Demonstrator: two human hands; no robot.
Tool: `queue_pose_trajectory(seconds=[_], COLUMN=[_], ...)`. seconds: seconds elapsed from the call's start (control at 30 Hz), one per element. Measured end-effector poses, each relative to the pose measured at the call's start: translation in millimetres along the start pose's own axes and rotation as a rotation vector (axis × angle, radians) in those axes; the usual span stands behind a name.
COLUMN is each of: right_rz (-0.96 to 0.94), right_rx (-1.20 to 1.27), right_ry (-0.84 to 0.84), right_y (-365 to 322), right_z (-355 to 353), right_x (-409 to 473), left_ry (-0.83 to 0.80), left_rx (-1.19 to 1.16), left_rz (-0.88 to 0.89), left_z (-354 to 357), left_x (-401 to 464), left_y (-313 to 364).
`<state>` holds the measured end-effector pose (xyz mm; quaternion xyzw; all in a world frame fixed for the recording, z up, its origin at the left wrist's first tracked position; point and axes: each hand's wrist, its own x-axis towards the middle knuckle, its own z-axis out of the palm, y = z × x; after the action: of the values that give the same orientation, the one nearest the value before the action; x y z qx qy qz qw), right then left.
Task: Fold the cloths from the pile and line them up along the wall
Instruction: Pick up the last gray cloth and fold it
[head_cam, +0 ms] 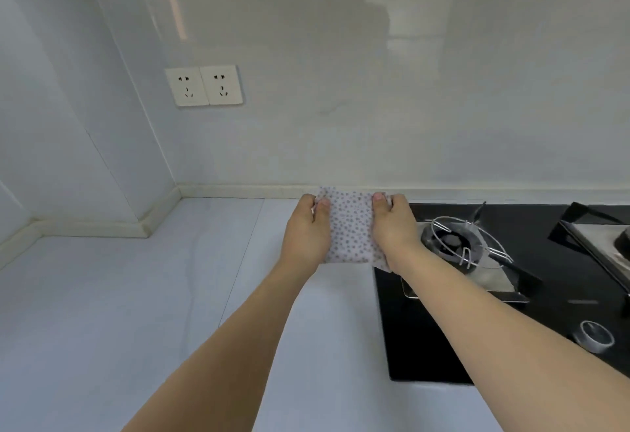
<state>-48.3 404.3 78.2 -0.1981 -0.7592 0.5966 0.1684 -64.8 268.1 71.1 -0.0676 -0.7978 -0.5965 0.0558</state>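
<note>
A small folded cloth (350,227), white with a fine grey dot print, lies between my two hands near the back of the white counter (170,295), its far edge close to the wall (341,107). My left hand (306,230) pinches its left edge with thumb on top. My right hand (395,227) pinches its right edge the same way. No pile of cloths is in view.
A black glass gas hob (426,336) lies to the right, with a burner and wire pan support (456,240) just beside my right hand and a knob (595,336) near the front. Two wall sockets (204,85) sit above the counter at left.
</note>
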Motion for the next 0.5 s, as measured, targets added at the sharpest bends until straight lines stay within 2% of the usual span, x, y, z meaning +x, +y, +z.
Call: queue_pose_trajectory(seconds=[0.1,0.2,0.37,0.5], right_rz=[0.045,0.118,0.195,0.252], right_rx=[-0.004,0.018,0.033,0.06], right_ry=[0.024,0.081,0.171,0.158], right_y=[-57,-87,-80,-64], right_z=[-37,-74,-128,-187], right_x=[-6,-20,-24,-12], left_ry=[-0.053,-0.119,-0.21,-0.249], left_rx=[0.022,0.049,0.086,0.095], left_rz=[-0.02,-0.057,-0.066,-0.061], left_z=[-3,4,43,97], left_x=[-2,-18,-37,-51], left_y=[69,117,149,165])
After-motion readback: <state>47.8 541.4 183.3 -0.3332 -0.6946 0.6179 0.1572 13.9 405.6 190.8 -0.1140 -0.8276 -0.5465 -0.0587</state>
